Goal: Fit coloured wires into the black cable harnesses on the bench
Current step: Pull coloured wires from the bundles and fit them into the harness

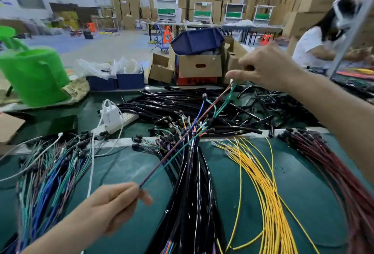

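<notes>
My left hand point(113, 205) pinches the near ends of a brown wire and a green wire point(174, 156) low over the green bench. The pair runs taut up and to the right to my right hand point(267, 65), which pinches the far ends raised above the bench. Under the stretched wires lies a thick bundle of black cable harnesses point(192, 193) with coloured leads fanning out at its far end. More black harnesses point(232, 108) are heaped behind it.
Yellow wires point(261, 183) lie to the right, dark red wires point(332, 164) at far right, mixed blue and green wires point(46, 175) on the left. A white power strip with charger point(115, 118), a green bag point(34, 73), cardboard boxes point(198, 65) and a seated person point(317, 41) lie beyond.
</notes>
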Tool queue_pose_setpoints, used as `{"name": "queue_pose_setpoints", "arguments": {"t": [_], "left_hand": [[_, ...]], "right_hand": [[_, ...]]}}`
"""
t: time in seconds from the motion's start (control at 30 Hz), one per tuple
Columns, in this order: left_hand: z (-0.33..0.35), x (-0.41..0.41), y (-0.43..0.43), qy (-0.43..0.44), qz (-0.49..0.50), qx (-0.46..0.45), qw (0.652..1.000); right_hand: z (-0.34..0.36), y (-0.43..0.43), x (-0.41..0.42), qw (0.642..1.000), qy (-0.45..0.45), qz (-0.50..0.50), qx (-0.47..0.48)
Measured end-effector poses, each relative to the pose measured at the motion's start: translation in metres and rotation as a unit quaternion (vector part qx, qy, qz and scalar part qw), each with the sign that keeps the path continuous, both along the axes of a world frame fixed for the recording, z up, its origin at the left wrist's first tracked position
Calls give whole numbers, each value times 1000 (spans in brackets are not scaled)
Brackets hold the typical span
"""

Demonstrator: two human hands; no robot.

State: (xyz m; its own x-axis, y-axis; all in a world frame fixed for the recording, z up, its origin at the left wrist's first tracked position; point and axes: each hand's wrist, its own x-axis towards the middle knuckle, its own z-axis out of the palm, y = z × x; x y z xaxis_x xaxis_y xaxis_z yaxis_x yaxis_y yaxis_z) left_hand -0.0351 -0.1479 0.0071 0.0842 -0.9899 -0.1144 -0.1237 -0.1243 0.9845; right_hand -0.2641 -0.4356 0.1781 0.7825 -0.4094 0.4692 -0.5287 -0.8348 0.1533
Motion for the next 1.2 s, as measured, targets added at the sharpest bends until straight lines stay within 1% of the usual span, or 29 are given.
{"name": "queue_pose_setpoints", "arguments": {"t": [0.07,0.13,0.17,0.2,0.27,0.33,0.37,0.43,0.47,0.53,0.6,0.63,0.67,0.73,0.77,0.8,0.83,0.87,0.93,0.97,1.0,1.03,1.07,1.1,1.13,1.17,1.2], "left_hand": [[-7,7,10,11,-14,35,999],[-16,-1,13,91,28,69,993],[-20,-12,9,125,64,84,987],[-23,-25,3,150,93,93,980],[-33,-54,-18,197,119,86,969],[-42,-74,-40,245,121,71,959],[-45,-80,-47,260,122,68,955],[-51,-81,-57,282,129,76,948],[-53,-79,-61,288,133,81,945],[-58,-75,-66,300,130,78,942],[-64,-71,-66,318,113,77,938],[-66,-70,-66,327,102,80,936],[-68,-68,-66,335,89,84,934],[-68,-65,-66,350,64,88,930],[-68,-63,-66,361,55,88,927],[-68,-62,-66,371,47,86,923],[-68,-61,-65,378,38,85,921],[-68,-59,-65,381,27,85,920],[-67,-56,-63,362,-3,87,928],[-66,-55,-63,348,-18,88,933],[-66,-54,-63,343,-26,91,934],[-67,-53,-64,352,-29,97,931],[-68,-51,-64,371,-28,107,922],[-68,-50,-65,393,-28,116,912],[-69,-49,-64,412,-32,122,902],[-68,-49,-63,423,-40,122,897],[-68,-48,-62,427,-48,118,895]], "right_hand": [[-10,-1,11,1000,12,3,4],[-24,-4,26,999,32,-26,-9],[-32,-6,34,998,31,-46,4],[-39,-9,44,997,26,-66,31],[-56,-9,61,993,32,-90,75],[-77,-8,69,987,34,-99,121],[-88,-7,67,981,20,-107,158],[-110,1,51,953,-10,-158,257],[-121,7,39,931,5,-197,307],[-145,22,11,873,90,-260,403],[-168,41,-11,817,153,-281,480],[-180,50,-18,804,161,-283,498],[-189,56,-24,803,157,-282,501],[-201,64,-33,819,124,-279,486],[-203,66,-36,821,100,-280,488],[-202,68,-39,812,63,-278,510],[-199,68,-40,790,6,-269,551],[-193,67,-41,755,-73,-248,602],[-175,67,-38,666,-252,-188,676],[-165,68,-35,627,-329,-158,689],[-155,69,-32,594,-386,-128,694],[-146,72,-26,567,-422,-95,701],[-139,78,-20,546,-437,-61,712],[-134,85,-13,534,-433,-24,726],[-132,93,-6,529,-414,13,741],[-133,101,1,532,-384,47,753],[-137,108,8,550,-341,72,759]]}}
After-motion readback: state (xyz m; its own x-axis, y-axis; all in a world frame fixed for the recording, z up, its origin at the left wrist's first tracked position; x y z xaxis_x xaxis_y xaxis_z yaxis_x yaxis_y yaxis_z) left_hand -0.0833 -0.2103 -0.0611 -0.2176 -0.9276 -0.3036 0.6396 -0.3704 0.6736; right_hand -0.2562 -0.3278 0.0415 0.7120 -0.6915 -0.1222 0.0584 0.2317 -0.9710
